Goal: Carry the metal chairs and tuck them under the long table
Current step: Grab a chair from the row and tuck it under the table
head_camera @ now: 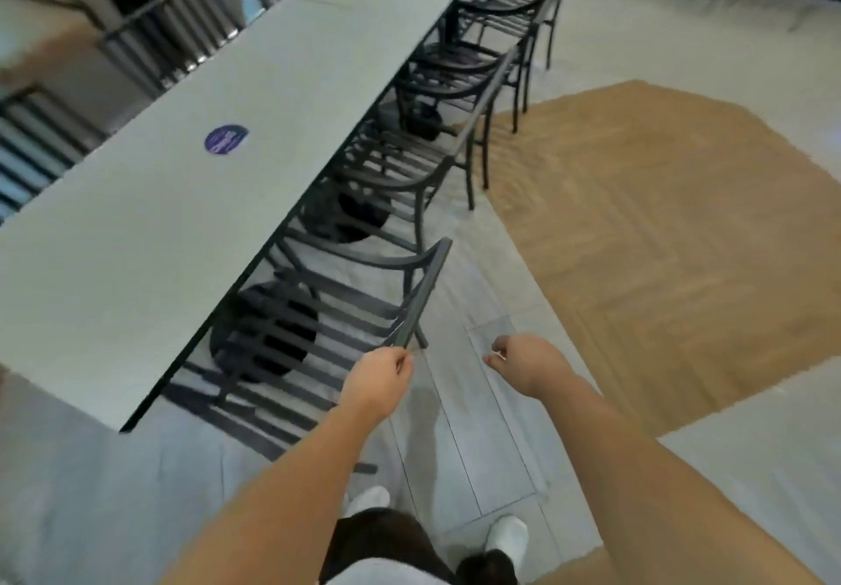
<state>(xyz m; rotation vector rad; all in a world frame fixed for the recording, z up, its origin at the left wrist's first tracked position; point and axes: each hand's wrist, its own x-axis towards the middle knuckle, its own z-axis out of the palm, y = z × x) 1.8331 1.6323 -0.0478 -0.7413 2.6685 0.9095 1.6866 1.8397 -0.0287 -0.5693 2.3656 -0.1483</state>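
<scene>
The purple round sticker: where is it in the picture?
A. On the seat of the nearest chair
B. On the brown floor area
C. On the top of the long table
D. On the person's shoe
C: the purple round sticker lies flat on the grey top of the long table, apart from the row of metal chairs tucked along its edge.

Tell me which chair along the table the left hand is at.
The nearest chair, at the table's near end. The left hand touches the lower end of its top rail; the other chairs stand farther along, untouched.
</scene>
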